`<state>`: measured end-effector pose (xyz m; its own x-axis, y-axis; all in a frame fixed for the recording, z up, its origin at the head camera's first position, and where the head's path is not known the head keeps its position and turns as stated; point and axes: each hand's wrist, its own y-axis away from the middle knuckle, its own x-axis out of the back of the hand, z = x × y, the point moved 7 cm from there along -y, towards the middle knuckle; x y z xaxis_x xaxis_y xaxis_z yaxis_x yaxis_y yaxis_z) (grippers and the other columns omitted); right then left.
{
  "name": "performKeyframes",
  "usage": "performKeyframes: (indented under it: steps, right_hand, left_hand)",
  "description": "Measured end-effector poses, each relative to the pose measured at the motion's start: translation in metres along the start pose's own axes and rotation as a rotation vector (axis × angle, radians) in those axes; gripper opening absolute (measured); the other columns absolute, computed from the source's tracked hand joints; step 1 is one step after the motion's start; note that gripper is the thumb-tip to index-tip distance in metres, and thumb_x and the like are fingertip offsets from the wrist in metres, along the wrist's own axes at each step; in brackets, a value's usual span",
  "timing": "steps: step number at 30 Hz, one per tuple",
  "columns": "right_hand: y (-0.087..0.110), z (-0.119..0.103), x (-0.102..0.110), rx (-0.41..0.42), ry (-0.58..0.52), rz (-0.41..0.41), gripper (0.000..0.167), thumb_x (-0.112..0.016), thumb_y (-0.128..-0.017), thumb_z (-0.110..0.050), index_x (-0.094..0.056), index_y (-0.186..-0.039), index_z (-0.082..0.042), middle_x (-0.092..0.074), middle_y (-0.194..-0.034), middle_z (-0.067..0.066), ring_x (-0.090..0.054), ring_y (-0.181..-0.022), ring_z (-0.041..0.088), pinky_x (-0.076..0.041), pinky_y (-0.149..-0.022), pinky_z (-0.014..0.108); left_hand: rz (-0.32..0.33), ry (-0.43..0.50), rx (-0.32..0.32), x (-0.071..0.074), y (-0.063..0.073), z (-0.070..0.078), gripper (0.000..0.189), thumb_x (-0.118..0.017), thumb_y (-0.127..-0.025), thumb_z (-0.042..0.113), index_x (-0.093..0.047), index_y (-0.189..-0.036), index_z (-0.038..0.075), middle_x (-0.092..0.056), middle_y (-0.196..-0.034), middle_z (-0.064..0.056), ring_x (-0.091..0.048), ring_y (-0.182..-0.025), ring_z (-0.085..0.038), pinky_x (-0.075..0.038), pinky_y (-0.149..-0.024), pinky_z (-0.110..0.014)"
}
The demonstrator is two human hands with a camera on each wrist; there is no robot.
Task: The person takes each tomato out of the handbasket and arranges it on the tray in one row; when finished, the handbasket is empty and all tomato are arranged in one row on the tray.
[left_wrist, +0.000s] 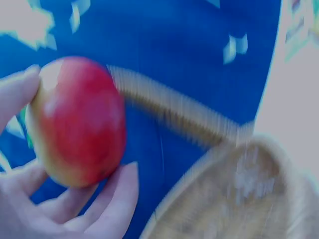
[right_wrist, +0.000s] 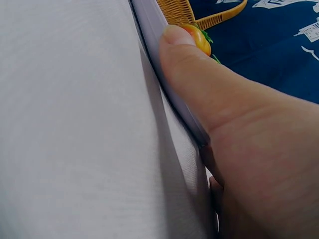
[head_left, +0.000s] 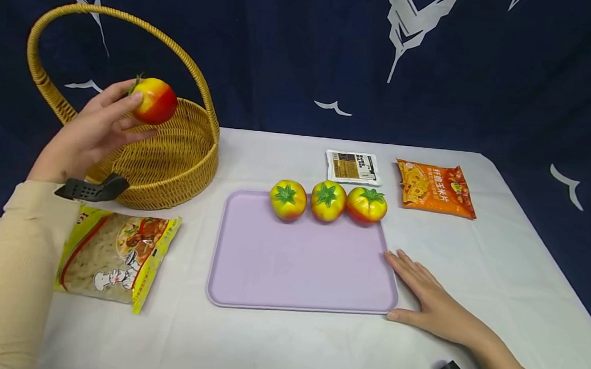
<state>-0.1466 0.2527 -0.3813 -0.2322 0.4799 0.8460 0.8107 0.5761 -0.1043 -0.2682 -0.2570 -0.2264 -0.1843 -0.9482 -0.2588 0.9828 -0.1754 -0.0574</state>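
Note:
My left hand grips a red and yellow tomato between thumb and fingers, raised above the wicker basket and near its tall handle. The left wrist view shows the same tomato with its red side outward and the blurred basket at lower right. At the right edge of the lilac tray, my right hand rests with its fingers extended. In the right wrist view its thumb lies against the tray's rim. Several tomatoes are in view, three of them in a row along the tray's back edge.
A yellow food bag lies in front of the basket on the left. Behind the tray is a small white packet, and to its right an orange snack bag. A dark blue curtain hangs behind the white-covered table.

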Motion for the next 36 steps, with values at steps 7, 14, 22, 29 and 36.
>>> performKeyframes:
  steps: [7,14,22,29,36]
  right_hand:
    - [-0.001,-0.001,-0.001,-0.02,-0.016,-0.009,0.092,-0.075,-0.079,-0.037,-0.02,-0.15,-0.019,-0.02,-0.15,0.018,-0.009,-0.139,0.029,0.003,-0.106,0.019]
    - [-0.002,0.0,0.001,-0.016,-0.019,-0.016,0.092,-0.075,-0.079,-0.036,-0.02,-0.151,-0.019,-0.02,-0.151,0.018,-0.008,-0.139,0.029,0.003,-0.106,0.02]
    - [-0.002,-0.001,0.0,-0.014,-0.024,-0.019,0.092,-0.074,-0.079,-0.036,-0.02,-0.15,-0.018,-0.02,-0.151,0.017,-0.008,-0.139,0.028,0.003,-0.106,0.019]
    - [-0.003,0.0,-0.002,-0.038,-0.03,-0.033,0.092,-0.074,-0.079,-0.038,-0.019,-0.151,-0.019,-0.02,-0.151,0.016,-0.009,-0.138,0.031,0.003,-0.108,0.023]
    - [-0.004,0.001,-0.003,-0.056,-0.051,-0.037,0.092,-0.074,-0.079,-0.039,-0.02,-0.151,-0.02,-0.019,-0.152,0.015,-0.008,-0.138,0.032,0.003,-0.109,0.031]
  left_hand:
    - [-0.023,0.01,-0.161,-0.058,0.038,0.001,0.045,-0.055,-0.095,0.013,-0.041,-0.137,0.011,-0.037,-0.132,-0.012,-0.048,-0.113,-0.027,-0.051,-0.079,-0.034]
    - [0.052,-0.071,-0.087,-0.105,0.058,-0.047,0.053,-0.057,-0.094,0.016,-0.036,-0.142,0.016,-0.035,-0.138,-0.012,-0.039,-0.12,-0.027,-0.045,-0.09,-0.029]
    - [0.085,-0.551,-0.046,-0.123,0.038,-0.101,0.067,-0.067,-0.088,0.017,-0.032,-0.145,0.014,-0.035,-0.14,-0.01,-0.046,-0.116,-0.03,-0.04,-0.095,-0.04]
    - [0.054,-0.949,-0.074,-0.121,0.031,-0.127,0.071,-0.071,-0.085,0.019,-0.034,-0.144,0.005,-0.035,-0.134,-0.024,-0.04,-0.12,-0.037,-0.034,-0.099,-0.047]
    - [0.033,-1.014,-0.041,-0.123,0.026,-0.14,0.07,-0.068,-0.088,0.017,-0.031,-0.145,0.005,-0.035,-0.135,-0.024,-0.038,-0.122,-0.035,-0.029,-0.102,-0.047]
